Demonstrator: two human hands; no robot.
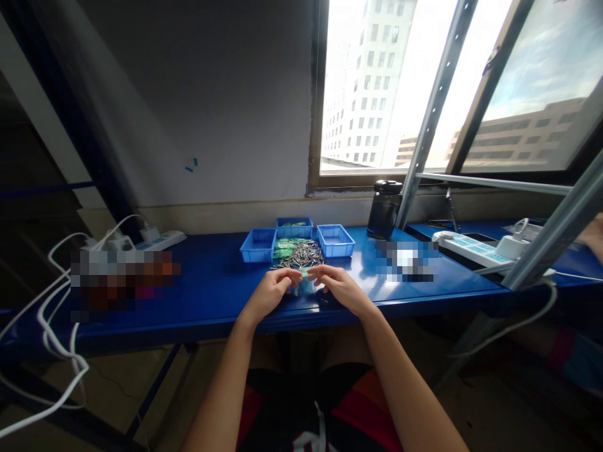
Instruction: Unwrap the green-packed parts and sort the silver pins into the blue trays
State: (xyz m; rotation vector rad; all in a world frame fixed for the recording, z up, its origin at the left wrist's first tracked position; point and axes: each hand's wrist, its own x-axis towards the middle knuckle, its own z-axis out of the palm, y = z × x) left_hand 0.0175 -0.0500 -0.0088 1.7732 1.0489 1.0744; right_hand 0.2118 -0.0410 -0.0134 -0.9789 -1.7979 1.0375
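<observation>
Pinch grip at centre of frame

A clear greenish bag [305,274] is at mid-frame, over the near part of the blue table [207,276]. The left hand [276,287] and right hand [336,284] hold its upper edge from opposite sides, thumbs and fingertips nearly closed on the film; exact contact is too small to make out. The two-sided hold presumably keeps limp plastic spread and steady. Just beyond lies a pile of metal pieces [307,254], green packets [284,247] at its left. The left tray [258,246], rear tray [294,231] and right tray [335,240] surround it, probably for short reach.
</observation>
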